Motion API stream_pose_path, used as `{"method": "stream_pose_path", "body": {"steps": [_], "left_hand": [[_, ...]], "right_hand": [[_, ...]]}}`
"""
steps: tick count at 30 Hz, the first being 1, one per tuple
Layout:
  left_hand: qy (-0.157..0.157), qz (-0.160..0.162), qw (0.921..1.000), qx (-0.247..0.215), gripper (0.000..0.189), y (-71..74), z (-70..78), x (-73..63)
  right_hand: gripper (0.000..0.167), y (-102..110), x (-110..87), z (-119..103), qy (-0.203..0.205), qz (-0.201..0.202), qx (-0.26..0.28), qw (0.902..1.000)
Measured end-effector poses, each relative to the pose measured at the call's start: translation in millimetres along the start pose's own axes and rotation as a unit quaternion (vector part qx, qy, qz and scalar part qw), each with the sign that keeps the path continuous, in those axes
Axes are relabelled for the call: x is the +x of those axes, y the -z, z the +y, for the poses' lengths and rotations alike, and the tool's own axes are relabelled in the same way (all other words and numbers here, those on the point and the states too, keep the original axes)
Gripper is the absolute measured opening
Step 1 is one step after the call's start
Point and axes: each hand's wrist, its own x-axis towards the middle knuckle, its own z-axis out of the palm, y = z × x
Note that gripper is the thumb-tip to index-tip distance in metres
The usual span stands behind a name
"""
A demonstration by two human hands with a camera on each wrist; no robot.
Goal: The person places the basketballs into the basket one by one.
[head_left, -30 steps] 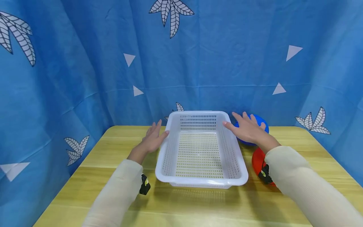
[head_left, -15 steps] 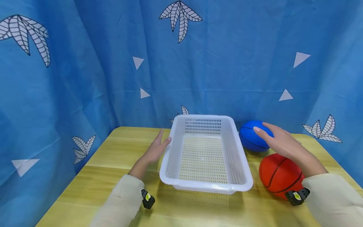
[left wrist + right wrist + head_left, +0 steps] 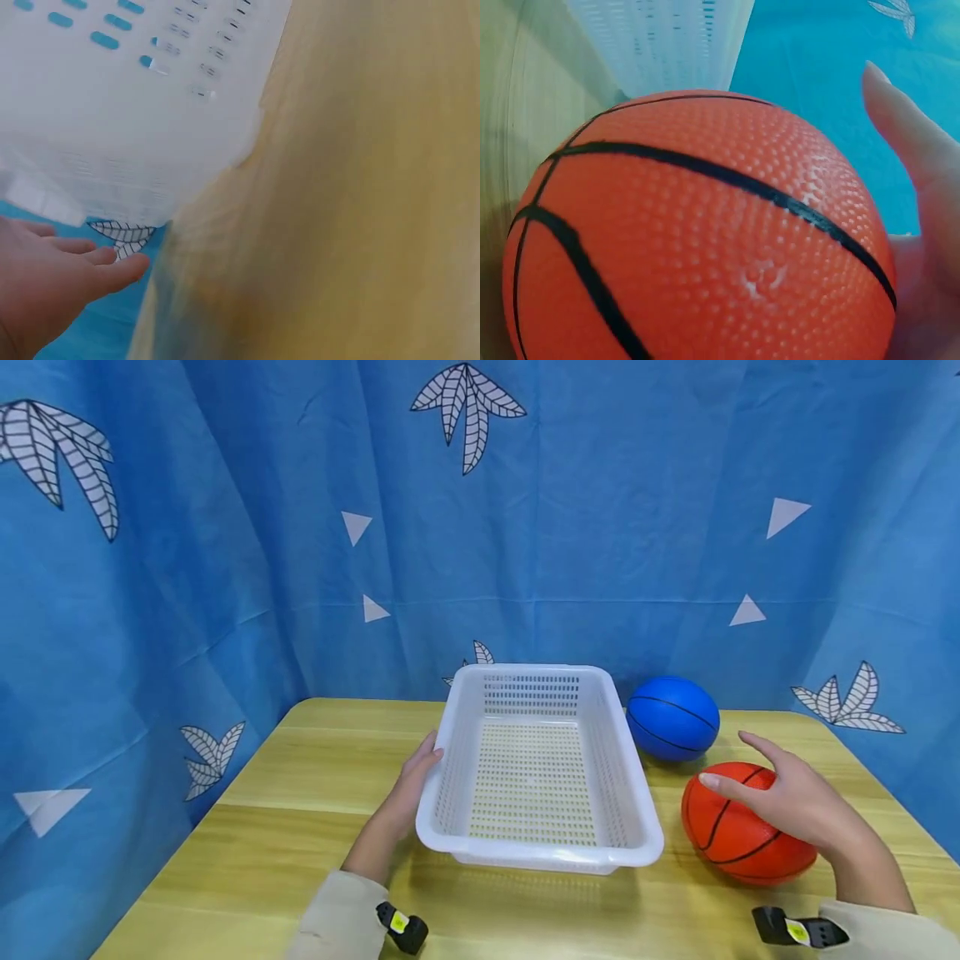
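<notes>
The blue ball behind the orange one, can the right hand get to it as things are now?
Probably yes. The right hand lies open over the orange ball, and the blue ball sits just beyond it beside the white basket, its top and near side bare, with nothing standing between.

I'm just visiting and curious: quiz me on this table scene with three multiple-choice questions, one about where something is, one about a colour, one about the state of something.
1. Where does the blue ball lie?
A. inside the basket
B. on the table, behind the orange ball
C. on the basket's left side

2. What colour is the basket?
A. white
B. green
C. black

3. What is in the basket?
A. both balls
B. one ball
C. nothing

Answers:
1 B: it sits on the table to the basket's right, farther back than the orange ball.
2 A: its perforated plastic walls are white.
3 C: its floor shows bare; the right hand rests on the orange ball outside it, and the left hand touches its left wall.
</notes>
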Motion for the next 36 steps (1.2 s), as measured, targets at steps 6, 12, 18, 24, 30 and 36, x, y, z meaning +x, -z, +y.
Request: {"method": "stream_pose_path", "body": {"steps": [6,12,18,24,30,36], "left_hand": [[0.018,-0.055,0.9979,-0.029,0.058,-5.4,-6.6,-9.9],[0.031,-0.047,0.9968,-0.058,0.063,-10.3,-4.2,-14.1],[0.032,-0.064,0.9939,-0.085,0.064,-14.7,-3.7,-15.0],[0.037,-0.038,0.9942,-0.093,0.062,-12.9,-5.3,-19.3],[0.032,-0.044,0.9943,-0.092,0.062,-11.2,-4.7,-17.5],[0.043,-0.050,0.9939,-0.088,0.061,-12.0,-6.0,-18.4]], "right_hand": [[0.102,-4,-11.1,16,-0.004,0.005,-0.008,0.9999],[0.098,-2,-14.8,26,0.045,-0.003,-0.019,0.9988],[0.095,1,-19.9,36,0.072,-0.011,-0.006,0.9974],[0.089,-4,-18.7,31,0.070,-0.002,-0.008,0.9975],[0.090,-5,-16.3,25,0.054,0.009,-0.025,0.9982],[0.089,-6,-19.3,28,0.027,0.004,-0.019,0.9995]]}}
